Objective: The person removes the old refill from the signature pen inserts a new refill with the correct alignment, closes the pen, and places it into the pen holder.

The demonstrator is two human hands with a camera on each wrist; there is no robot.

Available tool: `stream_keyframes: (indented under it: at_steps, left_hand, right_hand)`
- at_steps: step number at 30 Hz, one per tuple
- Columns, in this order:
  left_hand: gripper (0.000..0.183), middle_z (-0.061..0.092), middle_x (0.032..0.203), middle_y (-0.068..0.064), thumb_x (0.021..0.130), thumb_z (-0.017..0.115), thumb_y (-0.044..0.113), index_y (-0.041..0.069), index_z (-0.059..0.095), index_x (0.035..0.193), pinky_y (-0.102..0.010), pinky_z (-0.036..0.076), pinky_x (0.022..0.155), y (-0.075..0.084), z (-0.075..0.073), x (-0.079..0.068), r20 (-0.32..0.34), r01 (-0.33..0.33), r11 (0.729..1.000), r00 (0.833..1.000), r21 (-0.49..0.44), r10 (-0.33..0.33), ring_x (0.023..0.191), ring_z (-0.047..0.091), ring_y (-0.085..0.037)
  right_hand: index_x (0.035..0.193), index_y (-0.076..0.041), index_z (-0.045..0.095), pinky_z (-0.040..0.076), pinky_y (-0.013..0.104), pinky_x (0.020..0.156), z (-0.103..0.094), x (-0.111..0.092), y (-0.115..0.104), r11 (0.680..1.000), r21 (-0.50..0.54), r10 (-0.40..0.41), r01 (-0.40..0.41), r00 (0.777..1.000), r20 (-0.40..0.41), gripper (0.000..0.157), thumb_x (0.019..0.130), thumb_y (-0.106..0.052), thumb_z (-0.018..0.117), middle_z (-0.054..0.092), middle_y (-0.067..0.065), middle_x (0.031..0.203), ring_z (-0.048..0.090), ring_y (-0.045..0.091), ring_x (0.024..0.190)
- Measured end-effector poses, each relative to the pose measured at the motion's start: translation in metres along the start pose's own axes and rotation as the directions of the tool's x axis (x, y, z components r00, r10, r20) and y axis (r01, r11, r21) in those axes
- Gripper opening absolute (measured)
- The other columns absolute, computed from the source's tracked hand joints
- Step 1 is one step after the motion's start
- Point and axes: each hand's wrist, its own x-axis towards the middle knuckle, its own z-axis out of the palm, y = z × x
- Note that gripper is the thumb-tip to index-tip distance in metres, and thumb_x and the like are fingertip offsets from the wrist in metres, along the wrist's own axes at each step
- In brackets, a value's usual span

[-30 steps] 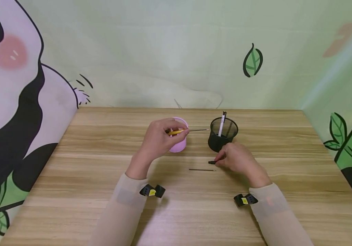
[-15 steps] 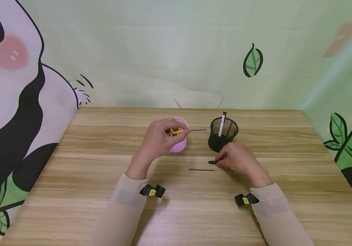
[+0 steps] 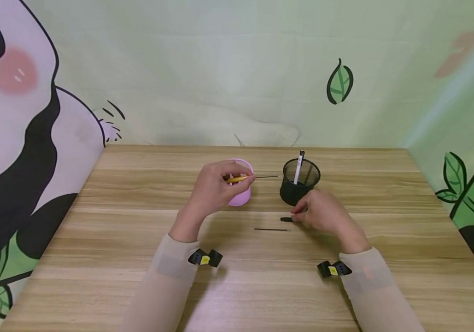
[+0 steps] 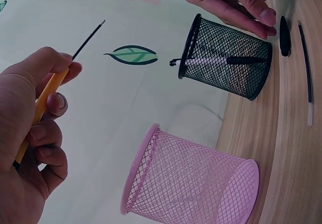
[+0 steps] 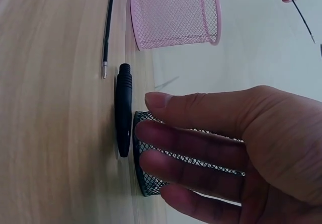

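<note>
My left hand [image 3: 216, 186] grips a yellow pen barrel [image 4: 50, 93] in front of the pink mesh pen holder [image 4: 196, 173]. A thin dark refill [image 4: 88, 40] sticks out of the barrel's end, pointing right in the head view. My right hand [image 5: 221, 138] is low by the black mesh pen holder [image 3: 291, 193], its fingers loosely bent and holding nothing. Just beyond those fingertips a black pen front section [image 5: 124, 110], ribbed at one end and tapered at the other, lies on the table. Closer to me rests a loose dark refill [image 3: 271, 229] with a pale end.
Inside the black holder leans a white pen [image 3: 298, 168] with a black end. Both holders stand toward the back of the wooden table [image 3: 137, 276]. Behind it rises a pale green printed backdrop [image 3: 203, 69].
The right hand has drawn back slightly to the right, away from the black pen section, showing more of it. The left hand and the yellow barrel have stayed put.
</note>
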Motion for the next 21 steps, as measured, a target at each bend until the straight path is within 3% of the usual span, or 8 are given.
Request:
stream_keyframes:
  at_steps: [14,21]
  left_hand:
    - [0.008,0.071,0.082,0.008,0.086,0.074,0.027,0.020,0.077,0.086,-0.022,0.047,0.057,-0.0001,0.0021,-0.0004,0.014,0.022,1.000,1.000,-0.004,-0.022,0.069,0.060,-0.004]
    - [0.009,0.070,0.082,0.008,0.086,0.073,0.029,0.021,0.077,0.087,-0.023,0.046,0.056,-0.0022,0.0032,-0.0007,0.030,0.024,1.000,0.999,0.014,-0.025,0.065,0.056,-0.006]
  right_hand:
    - [0.086,-0.027,0.080,0.049,0.033,0.070,-0.0038,-0.0020,-0.0038,1.000,0.004,0.005,-0.004,0.998,-0.069,0.007,0.082,-0.032,0.076,0.074,-0.013,0.085,0.064,0.010,0.077]
    - [0.090,-0.025,0.080,0.050,0.034,0.070,-0.0070,-0.0019,-0.0089,0.999,0.026,-0.017,0.021,0.987,-0.159,0.009,0.084,-0.030,0.075,0.075,-0.012,0.084,0.066,0.009,0.076]
